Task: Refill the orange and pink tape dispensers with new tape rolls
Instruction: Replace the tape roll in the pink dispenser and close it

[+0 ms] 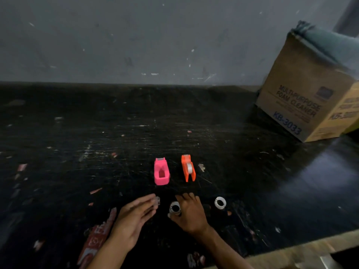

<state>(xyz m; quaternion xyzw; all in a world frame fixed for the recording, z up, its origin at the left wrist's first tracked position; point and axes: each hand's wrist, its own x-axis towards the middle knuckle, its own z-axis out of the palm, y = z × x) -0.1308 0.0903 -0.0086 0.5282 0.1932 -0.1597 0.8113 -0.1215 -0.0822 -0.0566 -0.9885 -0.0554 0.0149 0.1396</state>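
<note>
A pink tape dispenser [161,171] stands on the black worktop [97,133] with its roll bay empty. To its right an orange tape dispenser [188,167] holds a clear roll. Nearer me, my right hand [191,212] grips a tape roll [175,208] between thumb and fingers, its hole facing up. A small clear piece [157,201] lies at the fingertips of my left hand [134,216], which is flat with fingers extended; whether it touches is unclear. A second white tape roll [220,202] lies to the right of my right hand.
A cardboard box [303,98] marked foam cleaner stands at the back right against the grey wall. Scraps of paper and a red-and-white label [97,235] litter the worktop. The worktop's pale front edge [301,249] runs at bottom right.
</note>
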